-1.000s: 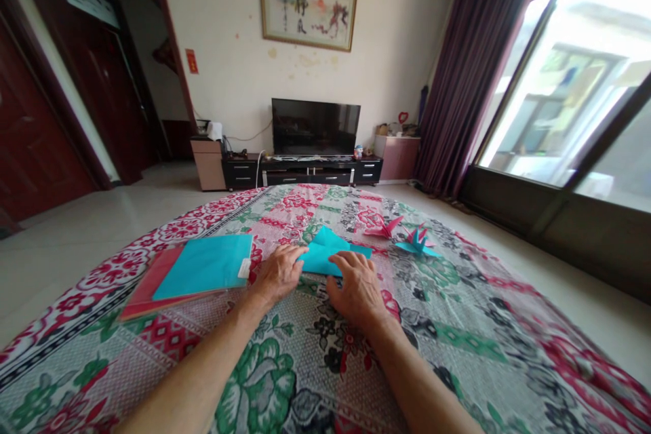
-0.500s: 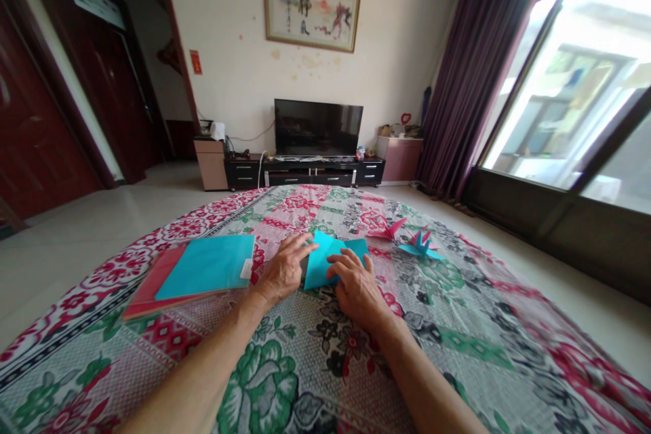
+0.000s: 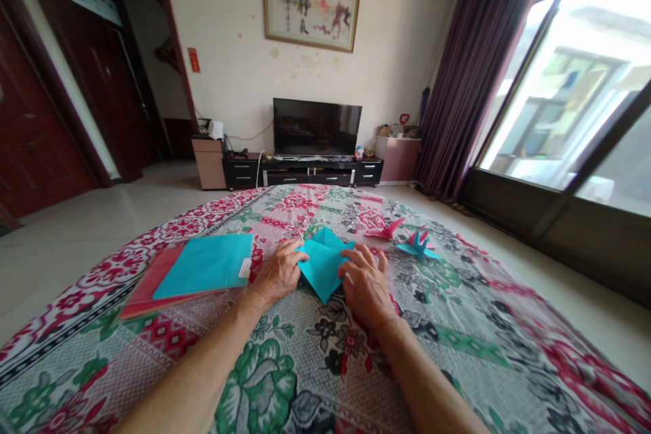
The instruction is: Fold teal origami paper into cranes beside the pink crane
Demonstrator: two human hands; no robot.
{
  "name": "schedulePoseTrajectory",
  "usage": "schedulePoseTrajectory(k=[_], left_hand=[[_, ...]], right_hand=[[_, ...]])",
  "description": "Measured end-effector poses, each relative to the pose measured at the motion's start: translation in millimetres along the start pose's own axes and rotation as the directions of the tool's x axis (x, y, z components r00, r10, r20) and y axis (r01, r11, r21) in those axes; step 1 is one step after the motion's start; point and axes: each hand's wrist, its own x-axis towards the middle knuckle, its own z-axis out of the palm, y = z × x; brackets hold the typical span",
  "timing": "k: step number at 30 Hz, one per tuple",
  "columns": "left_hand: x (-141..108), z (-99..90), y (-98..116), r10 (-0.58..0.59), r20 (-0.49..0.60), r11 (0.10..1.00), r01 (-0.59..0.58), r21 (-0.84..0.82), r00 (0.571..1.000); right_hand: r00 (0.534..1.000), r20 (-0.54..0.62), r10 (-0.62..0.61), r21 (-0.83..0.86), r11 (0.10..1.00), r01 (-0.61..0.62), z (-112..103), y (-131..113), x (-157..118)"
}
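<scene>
A folded piece of blue origami paper (image 3: 323, 264) lies on the patterned tablecloth between my hands, one corner pointing towards me and a raised flap at its far side. My left hand (image 3: 281, 271) pinches its left corner between thumb and fingers. At the right corner, my right hand (image 3: 367, 279) has its bent fingers closed on the paper's edge. Farther right sit a pink folded paper crane (image 3: 387, 229) and a blue folded paper crane (image 3: 419, 245), with more pink folded paper just behind the blue one.
On the left lies a clear packet with blue paper sheets (image 3: 206, 266) over red sheets (image 3: 145, 279). The round table's flowered tablecloth (image 3: 259, 386) spreads beneath everything. Beyond it stand a television (image 3: 317, 127) on a low cabinet, and a curtain (image 3: 452, 74) beside a window.
The blue paper has turned so that a corner now points towards me. My right hand has shifted slightly right, off the paper's middle to its right corner; my left hand now pinches the left corner.
</scene>
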Motion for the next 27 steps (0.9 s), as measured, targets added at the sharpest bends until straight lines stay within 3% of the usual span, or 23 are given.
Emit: schedulePoseTrajectory(k=[8,12,14,16,18,20,27], left_hand=[[0.4,-7.9,-3.6,-0.057,0.018,0.998,0.057,0.009,0.998],[-0.9,-10.6,-6.4,-0.06,0.043,0.998,0.06,0.009,0.997],[-1.4,-11.6,-7.1,-0.048,0.065,0.999,0.048,0.001,0.997],[-1.5,-12.7,-7.0,-0.034,0.081,0.999,0.035,-0.004,0.996],[-1.5,-13.8,-6.4,-0.03,0.087,1.0,0.031,-0.005,0.996],[-1.3,-14.6,-5.7,-0.035,0.091,0.999,0.036,-0.007,0.995],[-1.5,-13.7,-7.9,-0.063,0.093,0.998,0.065,-0.023,0.994]], right_hand=[[0.984,0.001,0.178,-0.105,0.979,-0.177,-1.2,-0.4,-2.4],[0.982,-0.002,0.188,-0.085,0.979,-0.187,0.1,-2.6,-1.7],[0.99,0.014,0.137,-0.027,0.99,-0.137,1.2,-2.9,-0.8],[0.998,0.059,0.005,0.087,0.996,-0.011,2.1,-3.5,0.2],[0.98,0.114,-0.162,0.221,0.966,0.134,2.1,-5.0,0.6],[0.957,0.144,-0.251,0.309,0.93,0.197,0.8,-7.2,0.0],[0.962,0.162,-0.221,0.324,0.932,0.159,-2.1,-11.4,-5.4]])
